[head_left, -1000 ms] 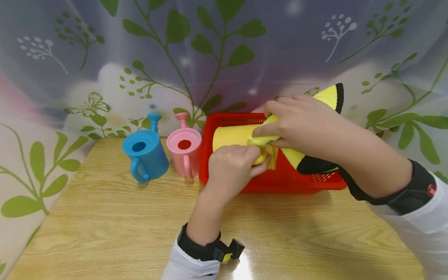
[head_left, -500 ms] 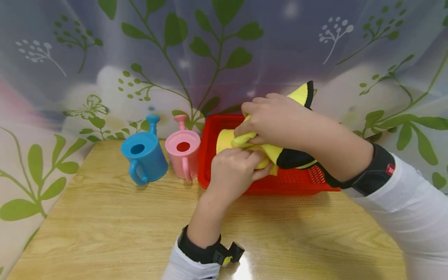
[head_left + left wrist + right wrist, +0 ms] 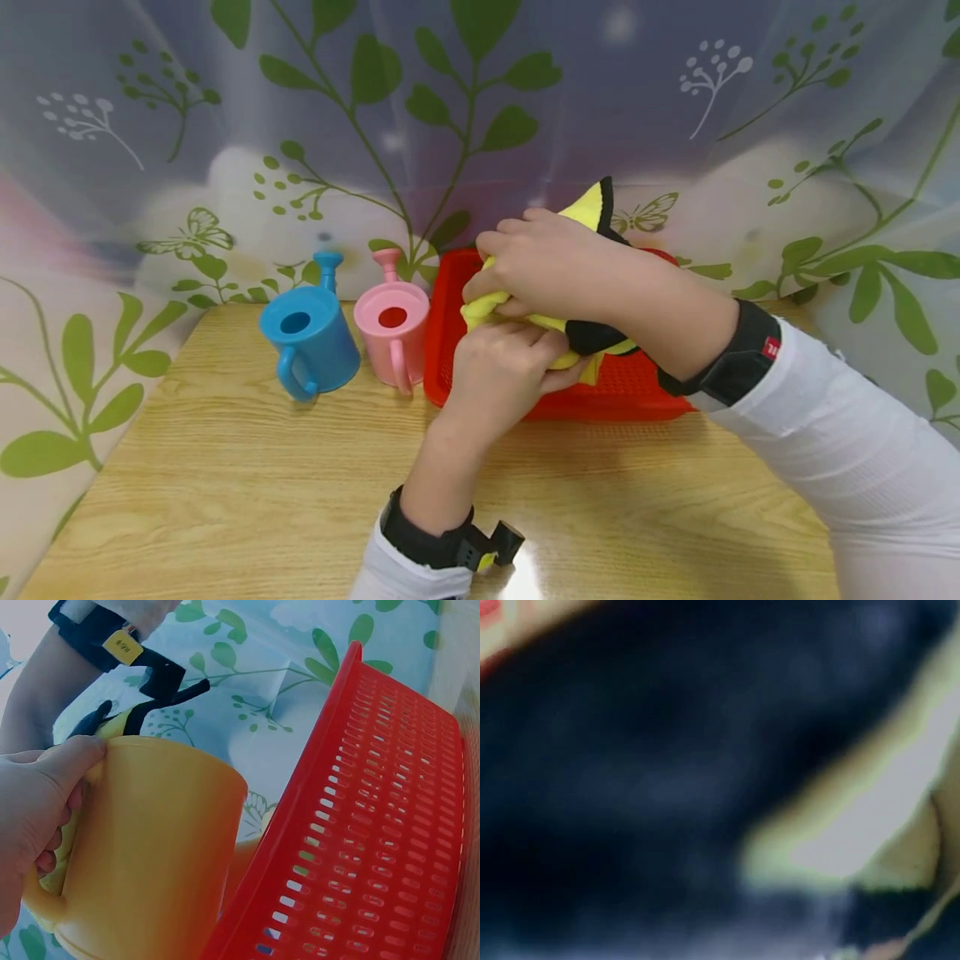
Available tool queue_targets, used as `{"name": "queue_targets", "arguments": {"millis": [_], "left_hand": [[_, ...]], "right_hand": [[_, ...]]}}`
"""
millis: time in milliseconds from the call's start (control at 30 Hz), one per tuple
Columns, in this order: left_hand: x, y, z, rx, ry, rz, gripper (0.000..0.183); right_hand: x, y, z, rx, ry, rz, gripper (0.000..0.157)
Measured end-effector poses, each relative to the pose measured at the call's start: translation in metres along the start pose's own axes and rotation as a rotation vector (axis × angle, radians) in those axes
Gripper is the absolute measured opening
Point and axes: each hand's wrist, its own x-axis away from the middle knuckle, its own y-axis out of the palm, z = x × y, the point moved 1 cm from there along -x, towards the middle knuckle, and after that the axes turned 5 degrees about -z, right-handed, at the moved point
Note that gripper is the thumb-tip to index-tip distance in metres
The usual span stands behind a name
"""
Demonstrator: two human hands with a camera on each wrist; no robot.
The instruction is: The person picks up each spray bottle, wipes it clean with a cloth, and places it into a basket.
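Yellow can (image 3: 157,847): tipped on its side above the left part of the basket (image 3: 607,408), long axis running roughly left to right; mostly hidden from overhead; cannot tell whether touching the basket.
Handle (image 3: 46,904): on the side of the body turned away from the basket.
Left hand (image 3: 495,367): on the near side, fingers curled round the handle; nearer to it than the right.
Right hand (image 3: 543,258): on the far side, gripping the cloth (image 3: 483,308) just beyond the left hand.
Cloth: bunched end to the left, black-edged part trailing far and right; seemingly against the can's body.
Pink can (image 3: 393,325): upright, just left of the basket.
Blue can (image 3: 330,350): upright, farther left.
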Motion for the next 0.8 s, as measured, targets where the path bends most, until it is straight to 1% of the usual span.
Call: {"name": "queue_targets", "arguments": {"millis": [133,267,400,500,600,700,800], "left_hand": [[0.001,0.000,-0.003,0.021,-0.013,0.001,0.028],[0.002,0.001,-0.006,0.033,-0.018,-0.001,0.026],[0.004,0.001,-0.008,0.046,-0.037,-0.012,0.028],[0.005,0.001,-0.010,0.066,-0.051,-0.020,0.031],[0.006,0.001,-0.012,0.073,-0.062,-0.035,0.033],[0.006,0.000,-0.014,0.058,-0.071,-0.052,0.032],[0.006,0.000,-0.016,0.043,-0.073,-0.062,0.031]], "right_hand": [[0.003,0.001,0.002,-0.028,0.034,-0.041,0.022],[0.013,0.000,0.004,-0.037,0.074,-0.092,0.023],[0.024,-0.001,0.007,-0.036,0.075,-0.083,0.019],[0.032,-0.002,0.010,-0.041,0.067,-0.072,0.020],[0.041,-0.003,0.014,-0.041,0.062,-0.075,0.026],[0.051,-0.005,0.015,-0.043,0.084,-0.080,0.030],[0.062,-0.008,0.016,-0.048,0.124,-0.089,0.032]]}}
